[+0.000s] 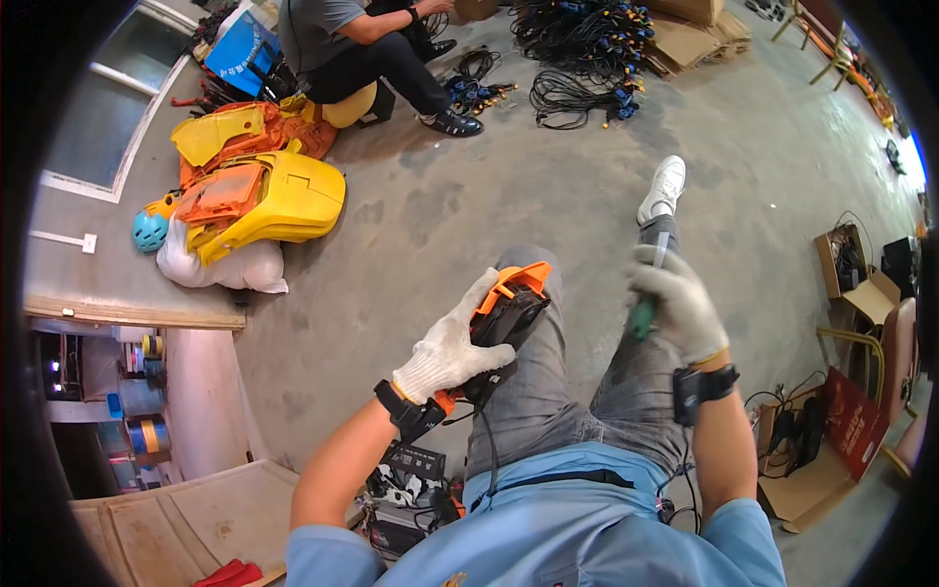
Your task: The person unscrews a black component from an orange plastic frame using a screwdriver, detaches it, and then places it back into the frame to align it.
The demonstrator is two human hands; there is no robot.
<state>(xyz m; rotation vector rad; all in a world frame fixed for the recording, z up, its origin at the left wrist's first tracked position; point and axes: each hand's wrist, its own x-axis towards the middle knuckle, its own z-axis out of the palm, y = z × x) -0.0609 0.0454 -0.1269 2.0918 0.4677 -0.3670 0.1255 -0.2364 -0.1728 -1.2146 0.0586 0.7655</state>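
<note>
My left hand (448, 350), in a white knit glove, is wrapped round a black and orange plastic housing (509, 318). The housing rests over my left thigh, its bright orange rim facing away from me. A dark cable hangs down from its near end. Above my right thigh, my right hand (685, 308), gloved too, is closed on a screwdriver (643, 318). Its green handle sticks out below the fingers, and a pale shaft shows above them. Motion blurs this hand slightly. The screwdriver is apart from the housing.
Black batteries or boxes with wires (406, 499) stand by my left hip. Yellow and orange plastic shells (303, 196) lie at the far left, near a seated person (391, 68). Coiled black cables (582, 98) are piled ahead. Open cartons (802, 470) stand at right.
</note>
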